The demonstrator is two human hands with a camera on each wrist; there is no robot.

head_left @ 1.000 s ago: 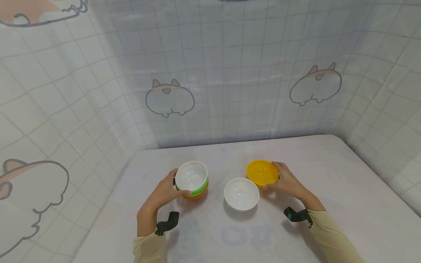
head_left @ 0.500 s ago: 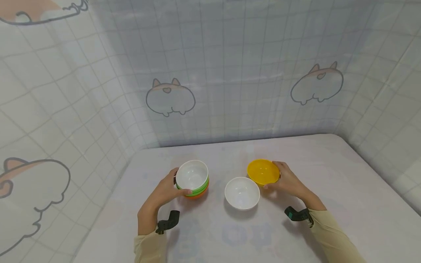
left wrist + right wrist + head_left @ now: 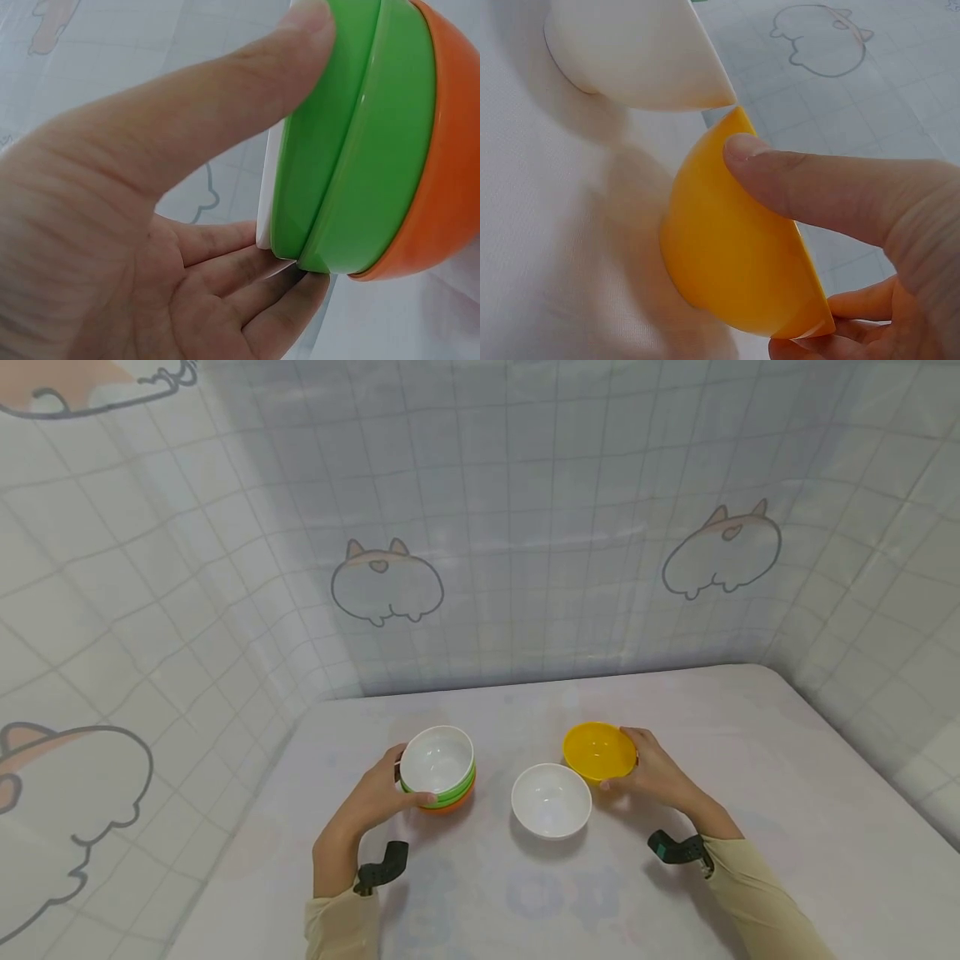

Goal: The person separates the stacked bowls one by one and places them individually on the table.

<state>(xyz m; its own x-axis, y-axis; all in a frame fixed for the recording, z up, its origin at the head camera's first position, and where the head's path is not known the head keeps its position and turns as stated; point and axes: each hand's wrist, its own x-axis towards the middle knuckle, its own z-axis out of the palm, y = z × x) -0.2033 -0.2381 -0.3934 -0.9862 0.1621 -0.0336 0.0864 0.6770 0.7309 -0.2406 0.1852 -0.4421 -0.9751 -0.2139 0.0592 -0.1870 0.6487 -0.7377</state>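
My left hand (image 3: 385,795) grips a nested stack of bowls, thumb on the near side and fingers round the left side. On top sits a white bowl (image 3: 437,760); the left wrist view shows two green bowls (image 3: 375,150) under it and an orange bowl (image 3: 457,150) at the bottom. My right hand (image 3: 649,772) holds a yellow bowl (image 3: 599,752) by its right side, thumb on the outer wall and fingers behind the rim. Between the hands a second white bowl (image 3: 551,802) stands upright on the table, its rim close against the yellow bowl.
A pale cloth with faint print covers the table (image 3: 480,902). Behind it hangs a gridded curtain (image 3: 525,568) with cartoon dog drawings, which also closes in both sides. A dark camera mount (image 3: 384,867) sits on my left wrist, another mount (image 3: 675,848) on the right.
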